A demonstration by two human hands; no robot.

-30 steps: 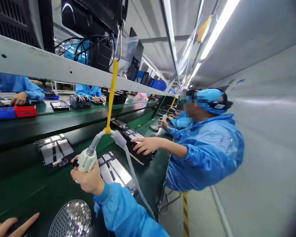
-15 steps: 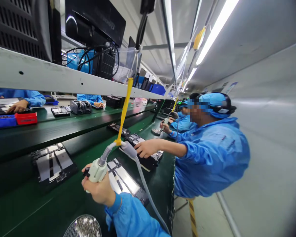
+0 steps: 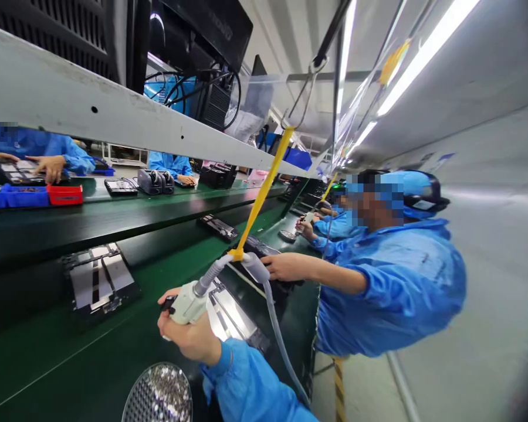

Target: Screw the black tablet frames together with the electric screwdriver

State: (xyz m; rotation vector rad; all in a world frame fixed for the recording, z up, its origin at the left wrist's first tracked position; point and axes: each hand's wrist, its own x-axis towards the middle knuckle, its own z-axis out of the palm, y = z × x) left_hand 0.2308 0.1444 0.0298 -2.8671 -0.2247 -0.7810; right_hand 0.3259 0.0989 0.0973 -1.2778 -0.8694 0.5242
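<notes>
My right hand [image 3: 193, 340] is wrapped around the pale body of an electric screwdriver [image 3: 188, 302] with a black lever. A grey cable leaves its top and loops down to the right; a yellow strap [image 3: 264, 193] holds it from above. The tool's tip is hidden. Behind my hand lies an opened tablet-like device [image 3: 233, 313] with silvery panels. A second such device [image 3: 100, 278] rests farther left on the green bench. Below my hand sits a round perforated dish [image 3: 136, 404] with many small shiny screws. My left hand is out of view.
On the right a co-worker in blue [image 3: 391, 281] reaches one arm over stacked devices; the other hand holds a similar tool. A white shelf beam [image 3: 136, 129] crosses above, carrying monitors. Across the bench are another person's hands [image 3: 50, 167] and a red bin [image 3: 65, 194].
The view has shifted and tilted, so most things sit farther right and the screw dish shows more fully. My right hand keeps its grip on the screwdriver. The co-worker's reaching hand has moved slightly.
</notes>
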